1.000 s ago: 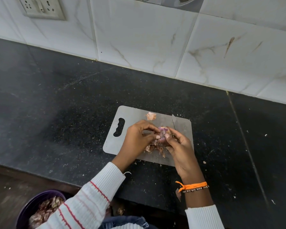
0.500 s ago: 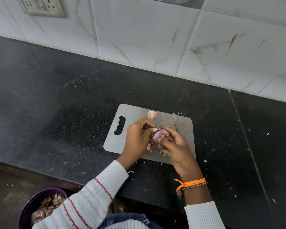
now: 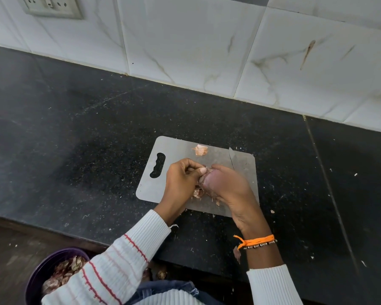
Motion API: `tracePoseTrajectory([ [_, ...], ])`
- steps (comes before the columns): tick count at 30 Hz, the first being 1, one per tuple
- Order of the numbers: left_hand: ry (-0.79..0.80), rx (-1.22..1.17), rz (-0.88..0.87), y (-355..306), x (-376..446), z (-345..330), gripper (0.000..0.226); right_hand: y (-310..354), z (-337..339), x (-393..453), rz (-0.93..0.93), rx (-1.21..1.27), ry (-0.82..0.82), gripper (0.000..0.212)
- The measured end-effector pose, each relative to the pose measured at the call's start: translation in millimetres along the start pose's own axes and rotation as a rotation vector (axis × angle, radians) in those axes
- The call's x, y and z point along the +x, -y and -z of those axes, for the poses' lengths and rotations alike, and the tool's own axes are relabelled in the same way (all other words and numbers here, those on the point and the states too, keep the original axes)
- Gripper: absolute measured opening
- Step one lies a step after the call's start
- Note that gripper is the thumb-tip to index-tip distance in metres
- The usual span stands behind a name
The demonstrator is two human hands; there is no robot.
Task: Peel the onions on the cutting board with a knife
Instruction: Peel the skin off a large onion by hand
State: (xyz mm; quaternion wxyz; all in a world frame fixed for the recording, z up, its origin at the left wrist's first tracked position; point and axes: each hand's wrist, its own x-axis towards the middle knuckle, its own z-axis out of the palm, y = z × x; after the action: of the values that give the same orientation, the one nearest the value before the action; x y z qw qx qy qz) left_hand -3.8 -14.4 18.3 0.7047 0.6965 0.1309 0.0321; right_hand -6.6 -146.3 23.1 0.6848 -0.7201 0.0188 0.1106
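Onion (image 3: pixel 204 181) now mostly hidden between hands, above cutting board (image 3: pixel 244 172); a moment ago purple side showed. Right hand (image 3: pixel 227 187) rolled over it, curled round onion and knife (image 3: pixel 231 158), blade poking far. Left hand (image 3: pixel 183 180) pinching skin at top. Probably pulling skin off. Skin bits (image 3: pixel 200 150) at far edge. Purple bowl (image 3: pixel 37 280) of peels near left, below counter (image 3: pixel 97 133).

Soft, even daylight is seen; faint shadows are cast left of the cutting board (image 3: pixel 176 150). Lines are bowed at the edges; slight blur is noted.
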Motion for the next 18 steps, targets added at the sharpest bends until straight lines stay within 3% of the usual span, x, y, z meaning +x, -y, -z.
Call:
tracePoseTrajectory([
  [8,-0.027,-0.084,0.083,1,-1,-3,0.011,0,0,2,0.068,-0.209,-0.013,0.044],
  [14,-0.08,0.102,0.018,9,0,-4,0.017,4,3,0,0.033,-0.207,0.035,0.042],
  [18,-0.094,0.358,-0.147,9,-5,-6,0.019,11,5,-2,-0.03,-0.165,0.059,0.038],
])
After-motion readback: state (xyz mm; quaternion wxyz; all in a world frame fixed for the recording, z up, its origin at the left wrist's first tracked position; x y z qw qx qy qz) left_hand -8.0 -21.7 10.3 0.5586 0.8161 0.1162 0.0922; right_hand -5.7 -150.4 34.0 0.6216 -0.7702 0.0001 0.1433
